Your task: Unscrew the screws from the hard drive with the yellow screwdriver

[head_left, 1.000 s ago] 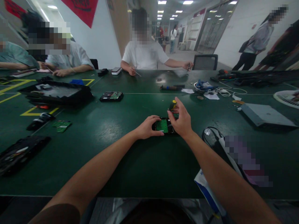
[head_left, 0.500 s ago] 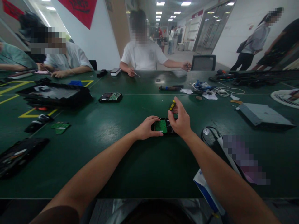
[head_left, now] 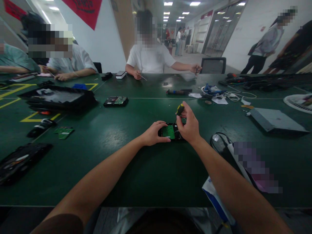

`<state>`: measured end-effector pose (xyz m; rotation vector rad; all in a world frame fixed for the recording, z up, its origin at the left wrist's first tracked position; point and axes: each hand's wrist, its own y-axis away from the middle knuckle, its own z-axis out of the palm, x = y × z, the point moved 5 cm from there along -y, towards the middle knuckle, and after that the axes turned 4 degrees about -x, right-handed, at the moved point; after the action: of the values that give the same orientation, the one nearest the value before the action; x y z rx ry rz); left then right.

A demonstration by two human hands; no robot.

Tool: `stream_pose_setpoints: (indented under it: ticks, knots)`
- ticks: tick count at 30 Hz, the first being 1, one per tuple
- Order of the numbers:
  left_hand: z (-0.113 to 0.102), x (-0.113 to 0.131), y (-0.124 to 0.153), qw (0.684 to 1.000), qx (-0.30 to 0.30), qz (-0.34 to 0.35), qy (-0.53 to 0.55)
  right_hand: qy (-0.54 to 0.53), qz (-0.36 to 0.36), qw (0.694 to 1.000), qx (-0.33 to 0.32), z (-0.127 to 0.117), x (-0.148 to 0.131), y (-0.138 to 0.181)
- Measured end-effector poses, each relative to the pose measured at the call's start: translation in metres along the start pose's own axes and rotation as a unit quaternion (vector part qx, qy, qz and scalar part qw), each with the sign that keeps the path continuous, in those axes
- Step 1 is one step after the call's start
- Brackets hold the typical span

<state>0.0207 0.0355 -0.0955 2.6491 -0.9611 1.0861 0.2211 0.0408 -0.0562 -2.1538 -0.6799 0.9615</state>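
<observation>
A small black device with an exposed green circuit board (head_left: 168, 132) lies on the green table in front of me. My left hand (head_left: 156, 133) grips its left end, thumb along the near edge and fingers over the far edge. Above its right end, my right hand (head_left: 188, 123) is closed round the yellow-and-black handle of a screwdriver (head_left: 180, 110), held upright. The tool's shaft and tip are too fine to follow down to the device, and my right hand covers part of the device's right end.
Another opened device (head_left: 115, 101) lies beyond my left hand. A black tray (head_left: 58, 97) and green circuit boards (head_left: 63, 132) are at left. On the right lie a grey metal box (head_left: 278, 120) and a cable (head_left: 219, 135). A person in white (head_left: 151, 58) sits opposite, holding a thin tool.
The screwdriver handle has turned slightly in my right hand, showing a different mix of yellow and black. My left hand stays in place on the device.
</observation>
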Motion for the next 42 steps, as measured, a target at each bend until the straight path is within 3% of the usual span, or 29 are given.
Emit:
stream_pose_setpoints:
  ticks: [42]
  knots:
    - [-0.0002,0.0009,0.0002,1.0,-0.005,-0.007,0.005,0.002,-0.005,1.0,0.008,-0.0009,-0.0029,0.0001]
